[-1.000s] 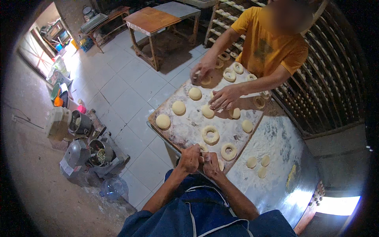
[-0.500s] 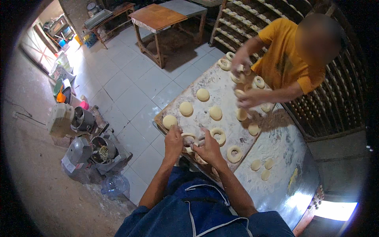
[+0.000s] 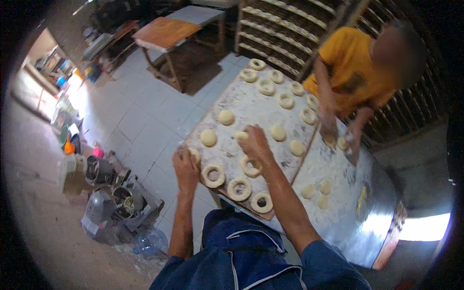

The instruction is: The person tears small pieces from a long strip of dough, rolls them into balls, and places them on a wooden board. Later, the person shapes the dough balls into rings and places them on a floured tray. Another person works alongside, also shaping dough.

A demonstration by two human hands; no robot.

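Observation:
My left hand [image 3: 186, 169] is at the left edge of the floured wooden board [image 3: 232, 101], its fingers curled over a pale round of dough [image 3: 195, 153] that it partly hides. Further right and farther in, my right hand [image 3: 256, 145] has its fingers closed on another dough round [image 3: 241, 136]. Between my hands and my body lie dough rings, one [image 3: 212, 176] close by my left hand, another [image 3: 239, 189] beside it. Below my right hand a ring [image 3: 251, 166] is partly covered by my wrist. Flat dough rounds [image 3: 208, 138] sit beyond my hands.
Across the table a person in a yellow shirt [image 3: 353, 67] handles dough pieces over the floured metal tabletop [image 3: 333, 169]. More rings [image 3: 286, 100] cover the board's far end. Racks of dough [image 3: 285, 34] stand behind. Mixers [image 3: 123, 200] and a clear water jug [image 3: 151, 241] are at left.
My hands have parted from the dough ring, which now lies on the board, and moved to separate rounds. The other person's hands have shifted from the board to the metal tabletop. The view has turned.

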